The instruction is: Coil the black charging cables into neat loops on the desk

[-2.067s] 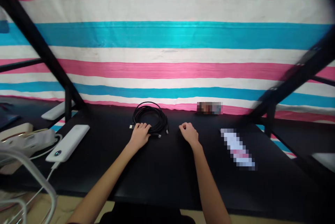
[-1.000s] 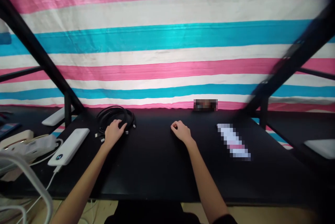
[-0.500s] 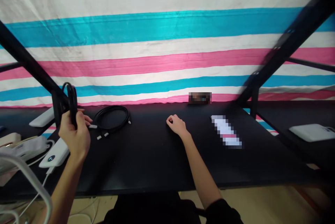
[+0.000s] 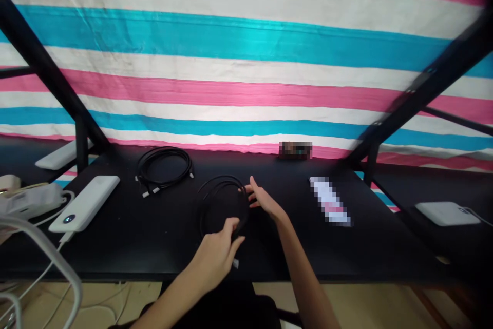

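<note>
My left hand (image 4: 219, 251) is closed on the near side of a coiled black cable (image 4: 222, 177), held in front of me over the black table. A pale connector end hangs just below these fingers. At the coil's right edge is my right hand (image 4: 264, 199), fingers apart and thumb raised. Its fingertips are partly behind the loops, so I cannot tell whether they touch. Another coiled black cable (image 4: 164, 184), with several light-coloured connectors, lies on the table to the left, beyond my left hand.
A white power bank (image 4: 90, 200) with a cable plugged in lies at left, by a white power strip (image 4: 36, 203). At right are a blurred-out flat item (image 4: 330, 203) and another white device (image 4: 447, 214). Black metal legs (image 4: 80, 139) flank the black table (image 4: 154, 247).
My left hand has carried the coiled cable from above the power bank rightward and down to the middle. My right hand has opened beside the coil.
</note>
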The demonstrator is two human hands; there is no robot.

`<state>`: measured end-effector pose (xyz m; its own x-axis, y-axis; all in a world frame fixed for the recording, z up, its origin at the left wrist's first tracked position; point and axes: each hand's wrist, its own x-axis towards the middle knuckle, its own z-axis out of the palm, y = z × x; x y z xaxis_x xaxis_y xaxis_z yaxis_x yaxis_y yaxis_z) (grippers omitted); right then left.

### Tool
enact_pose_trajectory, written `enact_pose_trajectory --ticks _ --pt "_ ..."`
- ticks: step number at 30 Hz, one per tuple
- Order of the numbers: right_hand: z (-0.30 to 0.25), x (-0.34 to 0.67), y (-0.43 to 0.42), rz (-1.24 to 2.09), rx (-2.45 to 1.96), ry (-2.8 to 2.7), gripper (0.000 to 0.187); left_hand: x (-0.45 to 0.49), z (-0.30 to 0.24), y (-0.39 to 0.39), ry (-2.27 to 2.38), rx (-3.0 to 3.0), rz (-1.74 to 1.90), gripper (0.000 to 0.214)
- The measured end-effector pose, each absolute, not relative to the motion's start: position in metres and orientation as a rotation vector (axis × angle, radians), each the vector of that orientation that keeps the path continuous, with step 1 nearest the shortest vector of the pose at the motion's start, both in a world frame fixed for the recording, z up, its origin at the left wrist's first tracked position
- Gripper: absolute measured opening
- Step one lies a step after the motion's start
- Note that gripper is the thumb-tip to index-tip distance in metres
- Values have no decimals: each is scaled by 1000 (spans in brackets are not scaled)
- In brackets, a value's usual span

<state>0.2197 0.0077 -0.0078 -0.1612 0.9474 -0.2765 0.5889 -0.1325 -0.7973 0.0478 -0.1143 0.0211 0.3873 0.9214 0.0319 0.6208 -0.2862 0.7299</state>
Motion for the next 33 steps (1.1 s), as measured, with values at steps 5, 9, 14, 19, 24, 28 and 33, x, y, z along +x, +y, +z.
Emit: enact_pose_trajectory --ticks 5,9,14,19,24,28,33 --pt "-13 208 -55 1970 -1085 -1070 68 44 20 -120 1182 2161 710 22" --pt "-17 204 -81 1788 -1176 -815 44 26 14 -113 1302 2192 916 17" --pt "-24 194 -88 1536 -1237 -893 50 1 1 -101 1570 2147 1060 18" --pt "-22 184 -94 1442 -1030 -861 40 -9 -8 -95 1692 1945 1043 44" --pt "-1 192 -97 1552 -856 -552 37 -3 4 -99 1337 1521 928 39" --pt "17 204 -102 1658 -746 -392 26 5 21 -104 1236 1331 964 41" --pt "30 209 -107 1511 -847 -327 23 9 40 -105 1204 1290 1062 31"
